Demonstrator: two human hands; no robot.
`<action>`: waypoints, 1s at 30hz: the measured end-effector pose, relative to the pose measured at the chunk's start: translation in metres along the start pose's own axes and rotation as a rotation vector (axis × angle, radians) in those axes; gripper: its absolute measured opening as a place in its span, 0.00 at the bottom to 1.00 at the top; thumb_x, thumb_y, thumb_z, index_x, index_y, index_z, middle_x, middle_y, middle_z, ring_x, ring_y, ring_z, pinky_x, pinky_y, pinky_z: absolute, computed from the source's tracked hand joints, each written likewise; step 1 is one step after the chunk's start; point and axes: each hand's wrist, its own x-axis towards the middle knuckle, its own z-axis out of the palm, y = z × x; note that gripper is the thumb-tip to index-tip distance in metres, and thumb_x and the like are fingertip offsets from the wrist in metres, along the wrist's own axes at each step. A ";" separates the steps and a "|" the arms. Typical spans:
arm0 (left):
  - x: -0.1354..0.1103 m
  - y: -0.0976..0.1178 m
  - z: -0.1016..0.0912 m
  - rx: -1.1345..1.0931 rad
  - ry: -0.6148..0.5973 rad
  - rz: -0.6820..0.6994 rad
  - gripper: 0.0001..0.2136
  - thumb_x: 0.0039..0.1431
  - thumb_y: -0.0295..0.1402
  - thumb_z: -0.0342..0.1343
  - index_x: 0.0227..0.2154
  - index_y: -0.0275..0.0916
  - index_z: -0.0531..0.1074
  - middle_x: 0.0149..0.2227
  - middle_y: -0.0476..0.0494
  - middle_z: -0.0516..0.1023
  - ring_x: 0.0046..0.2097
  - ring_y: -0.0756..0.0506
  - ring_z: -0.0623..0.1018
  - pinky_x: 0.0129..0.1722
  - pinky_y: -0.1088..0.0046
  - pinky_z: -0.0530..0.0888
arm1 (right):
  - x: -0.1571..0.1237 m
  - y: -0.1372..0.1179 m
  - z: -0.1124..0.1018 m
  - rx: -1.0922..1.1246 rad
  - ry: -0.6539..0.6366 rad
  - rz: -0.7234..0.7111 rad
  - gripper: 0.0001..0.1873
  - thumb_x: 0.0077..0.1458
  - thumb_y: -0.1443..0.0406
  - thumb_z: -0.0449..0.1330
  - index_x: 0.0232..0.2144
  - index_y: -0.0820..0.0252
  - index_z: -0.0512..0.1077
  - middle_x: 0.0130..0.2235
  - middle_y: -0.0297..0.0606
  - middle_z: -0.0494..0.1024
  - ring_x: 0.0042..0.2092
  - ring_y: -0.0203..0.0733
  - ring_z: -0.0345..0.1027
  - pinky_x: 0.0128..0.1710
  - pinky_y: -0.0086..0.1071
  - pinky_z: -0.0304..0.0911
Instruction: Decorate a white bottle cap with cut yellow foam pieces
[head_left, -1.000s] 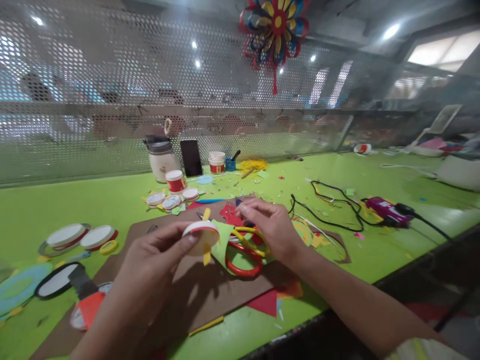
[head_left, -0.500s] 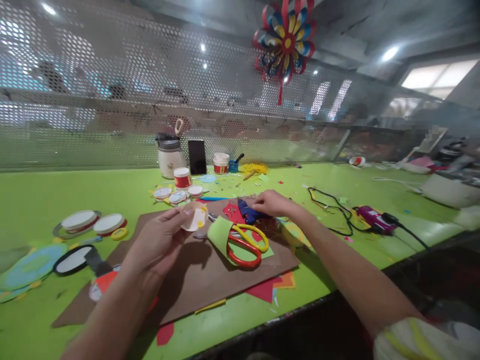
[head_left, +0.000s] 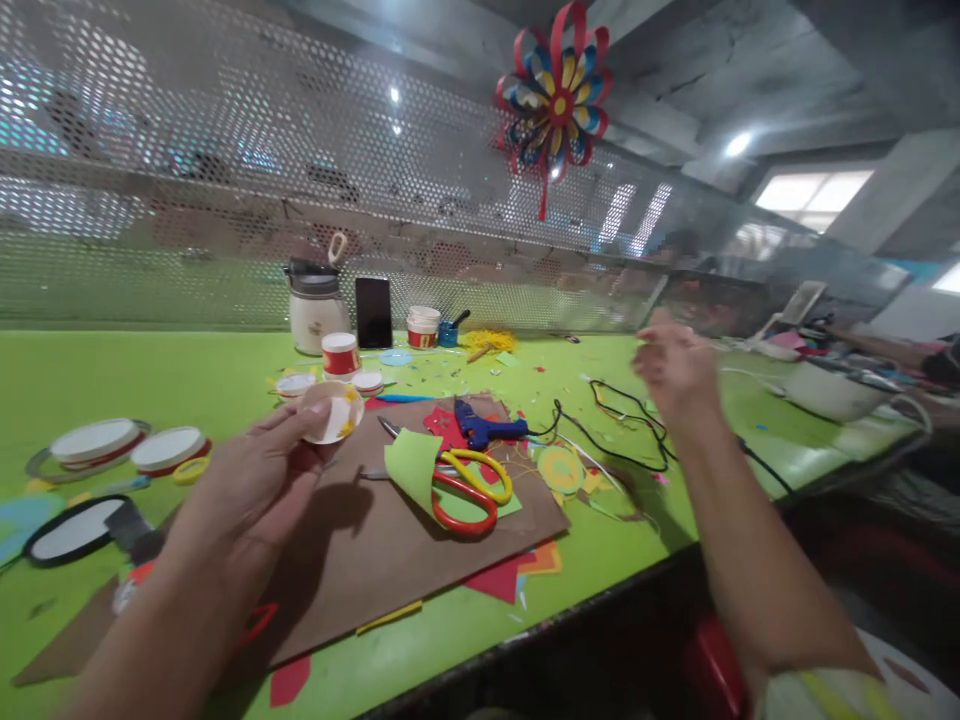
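Observation:
Between the thumb and fingers of my left hand [head_left: 281,460] is a small round white disc [head_left: 331,412] with yellow bits at its edge. It is held up above the brown cardboard [head_left: 375,580]. On that board lie scissors [head_left: 469,500] with one red and one yellow handle loop, partly under a folded green paper piece [head_left: 412,468]. A blue glue gun [head_left: 487,427] rests behind them, its cord running right. My right hand [head_left: 675,365] is raised over the table to the right, apart from the glue gun. Its fingers are blurred, and I cannot make out anything in them.
White lids [head_left: 169,450] and a black-rimmed oval [head_left: 75,530] lie at left. A white jug [head_left: 316,310], a phone [head_left: 373,313] and red-and-white tubs [head_left: 341,355] stand at the back. A black cord [head_left: 630,420] crosses the right side. Paper scraps [head_left: 499,582] lie near the front edge.
My right hand has left the glue gun and moved up and to the right. My left hand still holds the disc. The view has turned a little to the right.

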 end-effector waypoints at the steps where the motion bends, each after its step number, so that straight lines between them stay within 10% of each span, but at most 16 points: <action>1: -0.001 -0.003 0.001 0.012 -0.027 -0.013 0.11 0.55 0.16 0.55 0.29 0.36 0.79 0.30 0.48 0.83 0.30 0.52 0.80 0.30 0.82 0.79 | -0.007 0.004 0.020 -0.055 -0.101 0.006 0.16 0.57 0.51 0.55 0.26 0.55 0.70 0.15 0.23 0.57 0.16 0.31 0.47 0.17 0.27 0.48; 5: -0.003 -0.013 0.003 0.059 -0.114 -0.026 0.09 0.50 0.16 0.58 0.32 0.31 0.79 0.31 0.42 0.83 0.30 0.49 0.80 0.29 0.79 0.80 | -0.039 0.018 0.100 -0.247 -0.593 -0.032 0.14 0.40 0.65 0.69 0.35 0.57 0.78 0.32 0.35 0.79 0.35 0.41 0.70 0.37 0.33 0.65; 11: -0.009 -0.018 0.000 0.142 -0.136 -0.016 0.10 0.43 0.21 0.65 0.32 0.31 0.79 0.28 0.42 0.83 0.25 0.50 0.78 0.23 0.79 0.76 | -0.068 0.031 0.142 -0.492 -0.823 -0.117 0.31 0.44 0.75 0.59 0.53 0.63 0.71 0.51 0.53 0.74 0.50 0.54 0.64 0.53 0.46 0.56; 25: -0.020 -0.021 0.003 0.253 -0.140 -0.072 0.11 0.41 0.24 0.66 0.32 0.36 0.81 0.28 0.44 0.84 0.26 0.50 0.78 0.25 0.81 0.73 | -0.054 0.024 0.121 -0.556 -0.616 0.053 0.20 0.50 0.64 0.58 0.47 0.61 0.71 0.43 0.45 0.79 0.41 0.49 0.72 0.42 0.39 0.65; 30: -0.016 -0.025 0.003 0.282 -0.147 -0.092 0.13 0.41 0.26 0.67 0.34 0.34 0.81 0.30 0.42 0.84 0.26 0.50 0.78 0.25 0.81 0.74 | -0.054 0.008 0.119 -0.035 -0.332 0.221 0.16 0.49 0.55 0.63 0.34 0.62 0.74 0.30 0.41 0.80 0.32 0.46 0.74 0.36 0.38 0.69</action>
